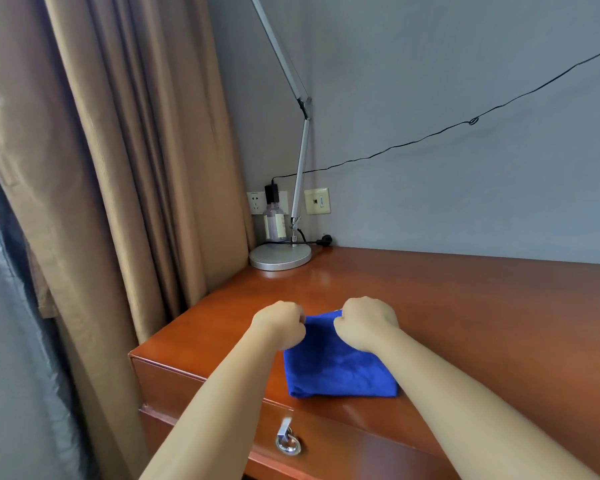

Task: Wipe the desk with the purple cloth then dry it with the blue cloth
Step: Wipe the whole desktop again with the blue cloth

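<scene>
The blue cloth (340, 368) lay folded into a thick, soft pad near the front left corner of the desk (465, 306), and both of my hands were on its far edge. My left hand (280, 326) was curled into a fist at the cloth's far left corner, and my right hand (366, 325) was curled the same way at its far right corner; each appeared to pinch the fabric, though the fingertips were hidden beneath the knuckles. The hands sat close together but not touching, with a strip of blue showing between them. The cloth stretched from the hands back toward me, and its long axis ran roughly front to back. Neither hand was clearly nearer to it; both met the same edge.

I judged that the drying step was in hand and that the next move would turn on drawing or unfolding the cloth from that far edge. The purple cloth was not in view.

The cloth looked plush and matte, like microfibre. The desk beneath it was glossy reddish-brown wood. In front of the cloth, a drawer held a metal key (287, 439). Well beyond the cloth stood a silver lamp (280, 257) with a round base, and a clear bottle (273, 225) behind it.
</scene>
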The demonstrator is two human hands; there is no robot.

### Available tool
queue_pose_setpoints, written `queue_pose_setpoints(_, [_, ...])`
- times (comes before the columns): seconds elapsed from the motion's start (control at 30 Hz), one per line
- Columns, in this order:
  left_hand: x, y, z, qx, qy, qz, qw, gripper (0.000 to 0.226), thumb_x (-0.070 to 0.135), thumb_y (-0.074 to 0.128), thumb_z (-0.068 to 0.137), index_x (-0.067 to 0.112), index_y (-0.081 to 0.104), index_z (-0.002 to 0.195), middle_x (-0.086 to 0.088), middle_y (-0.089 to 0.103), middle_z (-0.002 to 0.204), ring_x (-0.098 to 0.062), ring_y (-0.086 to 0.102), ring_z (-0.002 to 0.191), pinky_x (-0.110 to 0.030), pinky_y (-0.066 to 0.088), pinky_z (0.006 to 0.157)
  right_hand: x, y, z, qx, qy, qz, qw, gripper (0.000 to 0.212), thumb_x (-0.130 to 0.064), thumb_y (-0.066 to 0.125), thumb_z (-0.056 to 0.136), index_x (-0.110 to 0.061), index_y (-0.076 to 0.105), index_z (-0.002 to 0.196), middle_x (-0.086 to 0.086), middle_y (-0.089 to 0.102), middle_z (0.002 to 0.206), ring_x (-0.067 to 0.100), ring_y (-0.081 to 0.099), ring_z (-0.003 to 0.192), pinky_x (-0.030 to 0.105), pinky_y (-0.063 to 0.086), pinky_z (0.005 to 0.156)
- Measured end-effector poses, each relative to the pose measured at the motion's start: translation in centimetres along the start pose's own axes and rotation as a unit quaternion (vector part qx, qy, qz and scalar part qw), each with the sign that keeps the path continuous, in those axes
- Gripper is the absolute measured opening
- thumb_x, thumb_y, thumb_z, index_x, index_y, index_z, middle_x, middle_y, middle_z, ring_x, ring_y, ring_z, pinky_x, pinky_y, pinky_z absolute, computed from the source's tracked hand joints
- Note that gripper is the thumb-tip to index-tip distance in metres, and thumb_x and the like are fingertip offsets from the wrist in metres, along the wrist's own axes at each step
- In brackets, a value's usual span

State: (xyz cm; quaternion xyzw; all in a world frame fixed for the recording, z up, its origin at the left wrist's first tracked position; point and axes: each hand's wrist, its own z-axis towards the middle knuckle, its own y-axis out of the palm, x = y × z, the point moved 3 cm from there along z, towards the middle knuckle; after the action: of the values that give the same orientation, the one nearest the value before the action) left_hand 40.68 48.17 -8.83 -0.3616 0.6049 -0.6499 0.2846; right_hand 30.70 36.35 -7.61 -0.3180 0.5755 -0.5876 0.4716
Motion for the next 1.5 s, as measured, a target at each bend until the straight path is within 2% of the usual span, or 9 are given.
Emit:
queue_pose_setpoints(0.1, [0.2, 1.6, -0.3, 0.054, 0.008, 0.0, 0.999, 0.035, 0.021, 0.036, 0.094, 0.016, 0.057, 0.121, -0.005, 0.051, 0.122, -0.024, 0.045, 0.116, -0.036, 0.044, 0.092, 0.0, 3.0, -0.3, -0.037, -0.032, 0.019, 0.999, 0.031, -0.028, 0.036, 0.098, -0.015, 0.053, 0.12, 0.005, 0.047, 0.127, 0.023, 0.043, 0.12, 0.034, 0.041, 0.092])
queue_pose_setpoints(0.17, [0.3, 2.2, -0.3, 0.081, 0.008, 0.015, 0.997, 0.036, 0.028, 0.034, 0.098, 0.012, 0.055, 0.122, -0.004, 0.046, 0.12, -0.024, 0.042, 0.117, -0.037, 0.043, 0.091, 0.0, 4.7, -0.3, -0.047, -0.034, 0.031, 0.998, 0.048, -0.037, 0.03, 0.101, -0.017, 0.034, 0.144, 0.004, 0.028, 0.148, 0.023, 0.024, 0.139, 0.037, 0.024, 0.113])
queue_pose_setpoints(0.23, [0.6, 2.5, 0.1, 0.108, 0.019, 0.049, 0.993, 0.037, 0.031, 0.032, 0.1, 0.011, 0.056, 0.119, -0.004, 0.046, 0.12, -0.023, 0.043, 0.114, -0.036, 0.041, 0.089, 0.0, 5.2, 0.3, -0.067, -0.029, 0.025, 0.997, 0.056, -0.041, 0.024, 0.102, -0.018, 0.018, 0.153, 0.005, 0.007, 0.16, 0.023, 0.002, 0.148, 0.041, 0.005, 0.12])
queue_pose_setpoints(0.33, [0.9, 3.0, 1.5, 0.126, 0.045, 0.074, 0.988, 0.035, 0.026, 0.029, 0.102, 0.009, 0.056, 0.116, -0.004, 0.05, 0.123, -0.023, 0.047, 0.114, -0.032, 0.037, 0.091, 0.1, 5.4, 1.7, -0.109, -0.03, 0.002, 0.994, 0.059, -0.044, 0.018, 0.102, -0.022, 0.004, 0.155, 0.003, -0.007, 0.162, 0.022, -0.012, 0.148, 0.045, -0.007, 0.119])
queue_pose_setpoints(0.47, [0.7, 3.8, 4.3, 0.075, 0.04, 0.056, 0.995, 0.042, 0.015, 0.029, 0.102, 0.007, 0.035, 0.142, -0.008, 0.046, 0.14, -0.025, 0.041, 0.13, -0.033, 0.038, 0.103, 0.8, 5.5, 4.0, -0.12, -0.039, -0.018, 0.992, 0.06, -0.048, 0.016, 0.101, -0.028, 0.002, 0.155, -0.001, -0.007, 0.162, 0.02, -0.011, 0.148, 0.048, -0.009, 0.118])
queue_pose_setpoints(0.6, [0.8, 4.1, 5.9, 0.044, 0.024, 0.057, 0.997, 0.034, 0.015, 0.028, 0.101, 0.005, 0.043, 0.131, -0.009, 0.046, 0.137, -0.025, 0.038, 0.133, -0.033, 0.035, 0.106, 2.2, 5.4, 5.6, -0.111, -0.029, -0.036, 0.993, 0.059, -0.056, 0.016, 0.099, -0.038, 0.004, 0.153, -0.005, -0.004, 0.162, 0.02, -0.009, 0.148, 0.051, -0.008, 0.118])
queue_pose_setpoints(0.73, [1.0, 4.2, 5.2, 0.008, 0.032, 0.007, 0.999, 0.048, 0.024, 0.019, 0.105, 0.008, 0.021, 0.15, -0.009, 0.017, 0.158, -0.023, 0.01, 0.147, -0.034, 0.016, 0.118, 2.5, 5.4, 5.4, -0.117, -0.03, -0.019, 0.992, 0.058, -0.055, 0.016, 0.1, -0.036, 0.003, 0.153, -0.005, -0.006, 0.162, 0.019, -0.011, 0.148, 0.048, -0.009, 0.118])
queue_pose_setpoints(0.9, [1.7, 4.2, 2.4, -0.034, 0.021, -0.011, 0.999, 0.054, 0.033, 0.014, 0.104, 0.014, 0.005, 0.153, -0.003, -0.003, 0.161, -0.018, -0.006, 0.148, -0.038, 0.004, 0.12, 2.7, 5.1, 3.1, -0.116, -0.031, -0.017, 0.993, 0.059, -0.055, 0.015, 0.1, -0.035, 0.002, 0.154, -0.004, -0.007, 0.162, 0.018, -0.011, 0.148, 0.045, -0.01, 0.119])
queue_pose_setpoints(1.5, [12.6, 5.8, -9.0, -0.056, 0.096, 0.005, 0.994, 0.056, 0.036, 0.011, 0.103, 0.013, 0.001, 0.153, -0.005, -0.006, 0.161, -0.019, -0.007, 0.148, -0.04, 0.0, 0.12, 9.9, 2.0, -12.2, -0.097, 0.036, 0.007, 0.995, 0.059, -0.054, 0.016, 0.1, -0.032, 0.004, 0.154, -0.004, -0.006, 0.162, 0.016, -0.009, 0.148, 0.038, -0.007, 0.12])
